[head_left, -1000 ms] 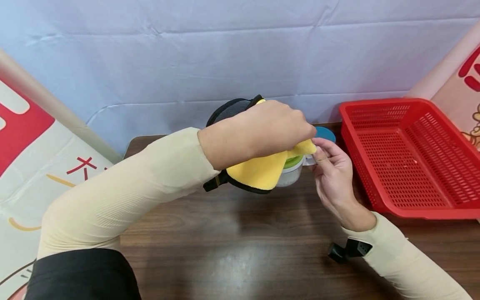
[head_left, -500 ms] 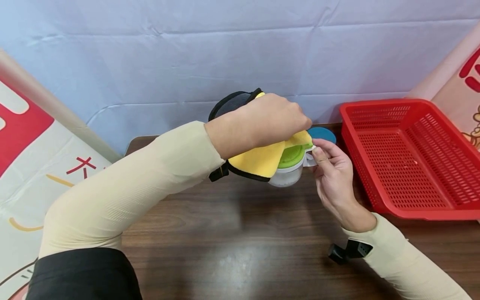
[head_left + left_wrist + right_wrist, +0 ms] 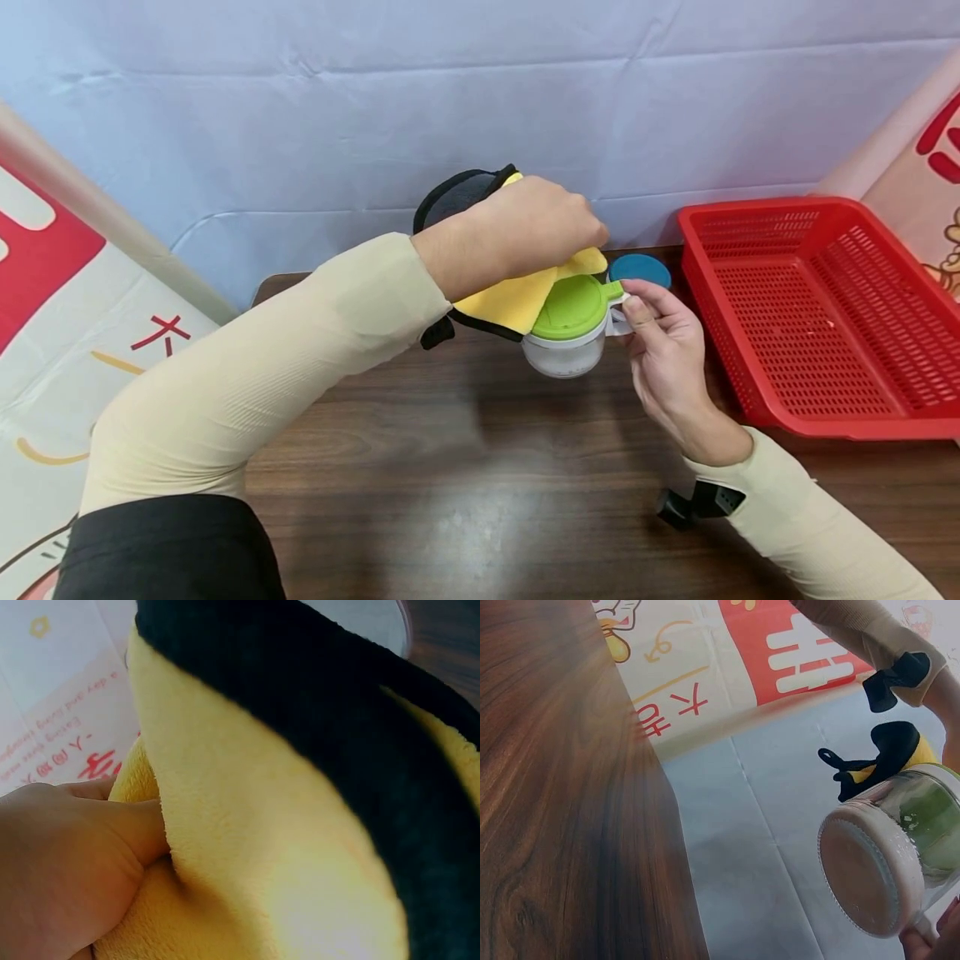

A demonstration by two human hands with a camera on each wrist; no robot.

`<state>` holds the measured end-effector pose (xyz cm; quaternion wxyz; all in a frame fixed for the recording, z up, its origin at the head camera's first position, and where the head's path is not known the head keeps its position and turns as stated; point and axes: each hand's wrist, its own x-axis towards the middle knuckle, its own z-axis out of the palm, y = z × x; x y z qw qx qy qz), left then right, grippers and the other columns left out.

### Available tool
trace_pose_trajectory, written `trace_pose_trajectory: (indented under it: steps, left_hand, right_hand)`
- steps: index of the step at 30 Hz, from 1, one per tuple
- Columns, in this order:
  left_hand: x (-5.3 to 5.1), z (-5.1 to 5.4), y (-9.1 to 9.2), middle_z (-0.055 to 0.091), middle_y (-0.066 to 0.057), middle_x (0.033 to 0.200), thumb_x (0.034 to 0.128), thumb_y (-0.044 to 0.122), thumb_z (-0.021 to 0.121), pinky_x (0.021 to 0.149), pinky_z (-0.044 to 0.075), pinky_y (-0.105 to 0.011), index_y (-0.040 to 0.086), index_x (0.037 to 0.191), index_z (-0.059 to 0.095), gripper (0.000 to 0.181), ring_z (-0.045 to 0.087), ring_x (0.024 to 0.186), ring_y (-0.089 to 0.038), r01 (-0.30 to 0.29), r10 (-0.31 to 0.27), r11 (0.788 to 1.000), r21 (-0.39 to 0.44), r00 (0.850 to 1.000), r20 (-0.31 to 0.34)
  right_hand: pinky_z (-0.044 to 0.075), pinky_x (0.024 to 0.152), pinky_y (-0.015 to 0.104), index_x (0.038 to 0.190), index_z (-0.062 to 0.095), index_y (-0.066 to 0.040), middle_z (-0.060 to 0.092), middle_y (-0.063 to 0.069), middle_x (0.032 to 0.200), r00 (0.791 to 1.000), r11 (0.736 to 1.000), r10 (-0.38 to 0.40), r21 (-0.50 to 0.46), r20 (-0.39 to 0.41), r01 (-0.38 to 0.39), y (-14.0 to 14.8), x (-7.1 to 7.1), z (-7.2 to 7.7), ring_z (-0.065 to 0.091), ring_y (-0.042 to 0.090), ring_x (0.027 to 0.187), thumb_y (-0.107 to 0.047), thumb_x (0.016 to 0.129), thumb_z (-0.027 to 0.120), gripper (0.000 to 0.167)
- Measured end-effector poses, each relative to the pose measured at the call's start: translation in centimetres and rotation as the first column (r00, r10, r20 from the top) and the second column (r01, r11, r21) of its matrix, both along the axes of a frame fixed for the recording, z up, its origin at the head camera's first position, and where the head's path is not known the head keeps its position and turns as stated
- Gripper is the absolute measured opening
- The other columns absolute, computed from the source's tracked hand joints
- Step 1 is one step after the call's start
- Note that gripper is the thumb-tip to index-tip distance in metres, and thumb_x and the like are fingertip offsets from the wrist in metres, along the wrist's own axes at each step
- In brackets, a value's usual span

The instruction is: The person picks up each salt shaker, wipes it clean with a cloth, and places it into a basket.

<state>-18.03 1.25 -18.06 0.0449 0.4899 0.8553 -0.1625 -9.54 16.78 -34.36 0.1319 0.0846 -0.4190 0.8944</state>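
Note:
In the head view my left hand (image 3: 528, 229) grips a yellow cloth (image 3: 501, 302) with black edging and a dark grey side; its fingers are mostly hidden from above. The left wrist view shows the cloth bunched at the hand (image 3: 82, 862). My right hand (image 3: 666, 358) pinches the handle (image 3: 619, 320) of a clear seasoning jar (image 3: 564, 357) with a green lid (image 3: 568, 310). The cloth lies against the lid's left edge. Seen from below in the right wrist view, the jar (image 3: 866, 870) is off the table, with pale contents at its bottom.
A round blue lid (image 3: 640, 271) shows behind the jar, near the table's back edge. To the right stands a red plastic basket (image 3: 765, 425). Wood-grain table (image 3: 450, 467) extends in front, and a pale cloth backdrop (image 3: 450, 108) hangs behind.
My left hand has drawn the cloth left and away from the handle, baring most of the green lid. The right hand keeps its hold on the handle, almost unmoved.

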Motion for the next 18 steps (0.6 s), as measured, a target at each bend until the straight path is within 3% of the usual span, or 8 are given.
trace_pose_trajectory:
  steps: [9,18]
  left_hand:
    - [-1.9,-0.3,-0.8,0.07,-0.006,0.115,0.1048,0.016,0.056,0.085,0.056,-0.037,0.015,0.127,0.068,0.025,0.064,0.094,-0.023,-0.054,0.054,0.998,-0.038,0.999,-0.005]
    - [-3.6,-0.3,-2.7,0.068,-0.008,0.109,0.0987,0.007,0.06,0.081,0.052,-0.039,0.012,0.123,0.067,0.026,0.06,0.09,-0.027,-0.134,0.135,0.99,-0.043,0.991,0.024]
  right_hand:
    - [0.058,0.073,0.022,0.107,0.074,0.002,0.076,0.01,0.099,1.0,1.0,-0.008,0.004,-0.002,0.008,0.0,0.1,0.1,0.072,0.014,0.086,0.006,0.099,0.058,0.019]
    - [0.059,0.079,0.025,0.11,0.073,0.005,0.076,0.013,0.101,0.999,0.999,0.029,-0.036,-0.038,-0.03,0.2,0.1,0.2,0.072,0.016,0.088,0.007,0.097,0.061,0.018]
